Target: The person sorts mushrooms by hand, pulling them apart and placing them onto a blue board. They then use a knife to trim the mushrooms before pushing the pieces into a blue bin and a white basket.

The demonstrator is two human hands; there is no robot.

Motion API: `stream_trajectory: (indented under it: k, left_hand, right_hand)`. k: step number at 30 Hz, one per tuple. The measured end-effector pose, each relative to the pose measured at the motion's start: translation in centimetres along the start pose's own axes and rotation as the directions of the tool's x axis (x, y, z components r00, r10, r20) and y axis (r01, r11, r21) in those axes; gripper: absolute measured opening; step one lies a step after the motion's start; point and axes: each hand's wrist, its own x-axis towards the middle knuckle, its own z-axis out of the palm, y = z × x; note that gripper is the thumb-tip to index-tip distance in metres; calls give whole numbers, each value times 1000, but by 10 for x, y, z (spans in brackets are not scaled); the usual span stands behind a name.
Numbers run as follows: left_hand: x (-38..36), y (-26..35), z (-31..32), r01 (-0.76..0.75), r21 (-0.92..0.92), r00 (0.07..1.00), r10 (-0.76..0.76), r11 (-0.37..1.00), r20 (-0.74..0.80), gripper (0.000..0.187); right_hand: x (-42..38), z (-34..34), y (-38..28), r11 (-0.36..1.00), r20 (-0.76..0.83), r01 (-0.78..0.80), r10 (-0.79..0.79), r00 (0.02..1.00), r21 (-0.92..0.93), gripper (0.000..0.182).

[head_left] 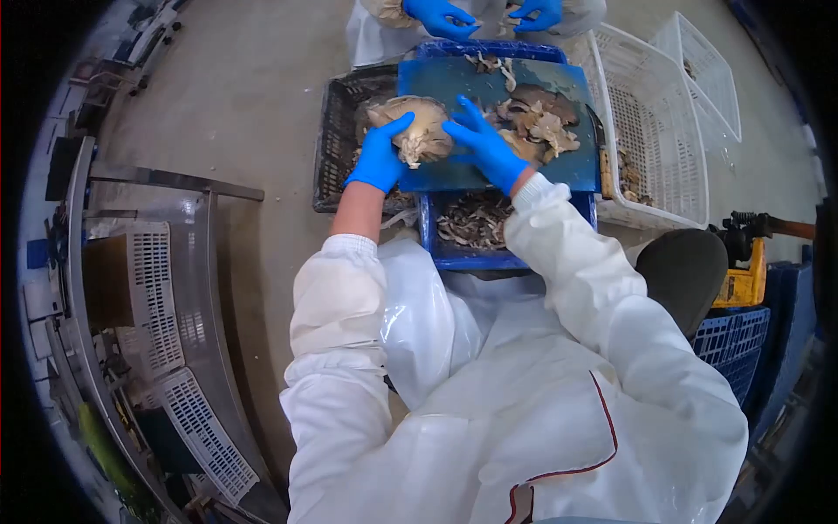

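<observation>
In my left hand (381, 159), gloved in blue, is a large pale oyster mushroom (426, 120), its ragged stem end hanging toward me. My right hand (489, 147), also in a blue glove, has its fingers spread just right of that mushroom; nothing shows in its grip. Both hands are over a blue-green cutting board (436, 77). Beside the right hand, a pile of brown and cream mushroom pieces (548, 131) lies on the board. Below its near edge, torn mushroom strips (476, 223) sit in a blue crate (476, 262).
A black crate (325, 179) stands left of the board. On the right is a white crate (697, 175) with mushroom bits inside. Across the board, another person's blue-gloved hands (445, 16) hold small pieces. A metal frame (175, 177) stands at far left.
</observation>
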Motion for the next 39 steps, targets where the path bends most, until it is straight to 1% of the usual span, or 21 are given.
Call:
stream_trajectory:
  k: [1,3,5,6,8,11,12,13,14,16,17,20,22,23,25,26,28,29,31,34,39]
  left_hand:
    - [-3,2,5,-21,-22,1000,21,1000,4,41]
    - [-1,11,7,-181,200,960,218,963,-178,46]
    - [-3,19,8,-310,452,841,463,836,-281,50]
    - [0,25,2,-298,519,803,505,801,-318,49]
    - [9,36,-9,-250,644,719,584,723,-377,46]
    - [-2,45,9,73,933,651,692,352,-312,54]
    - [-5,47,12,195,960,643,713,202,-281,56]
    - [1,47,0,232,966,614,754,111,-234,58]
    - [7,51,-13,246,965,636,735,96,-235,56]
    - [9,61,-31,281,957,675,694,72,-250,53]
    - [12,62,-38,290,950,656,698,118,-287,50]
    - [19,65,-55,278,957,649,718,85,-252,49]
    - [21,65,-58,262,956,636,722,128,-271,47]
    - [22,66,-60,254,955,628,725,151,-282,46]
    - [24,68,-61,240,964,654,716,112,-246,44]
    - [24,69,-61,231,969,667,710,91,-225,43]
    - [23,70,-56,230,960,648,712,157,-272,41]
    - [22,70,-55,228,955,638,712,191,-295,41]
    - [30,69,-66,299,940,627,709,165,-324,42]
    - [34,69,-73,344,930,624,709,127,-328,42]
    - [41,71,-81,361,931,603,747,55,-279,40]
  right_hand:
    - [5,16,-3,975,50,-109,101,994,194,65]
    - [21,37,-1,977,75,-97,84,994,189,60]
    - [36,55,3,978,100,-94,77,992,184,56]
    - [43,64,6,989,55,-39,31,998,146,51]
    - [57,81,13,996,-38,64,-62,997,66,42]
    - [87,105,43,977,-122,208,-211,970,-38,35]
    - [88,113,45,982,-141,154,-169,976,-113,37]
    - [89,120,47,978,-163,97,-128,978,-187,39]
    - [90,127,49,965,-188,37,-88,978,-259,41]
    - [85,140,45,932,-200,28,-106,974,-360,40]
    - [88,143,46,922,-183,24,-102,978,-386,39]
    - [105,151,57,886,-171,30,-123,978,-463,34]
    - [111,152,61,852,-154,42,-143,978,-522,34]
    - [114,151,61,794,-99,99,-197,975,-599,32]
    - [122,150,62,653,30,217,-285,958,-725,29]
    - [125,149,63,521,124,297,-341,932,-800,27]
    - [129,147,63,215,325,433,-402,856,-876,24]
    - [130,147,63,172,347,441,-400,848,-881,22]
    - [132,148,62,86,393,459,-395,830,-884,20]
    - [136,149,62,96,365,413,-320,874,-905,21]
    - [141,150,61,50,394,431,-319,862,-901,21]
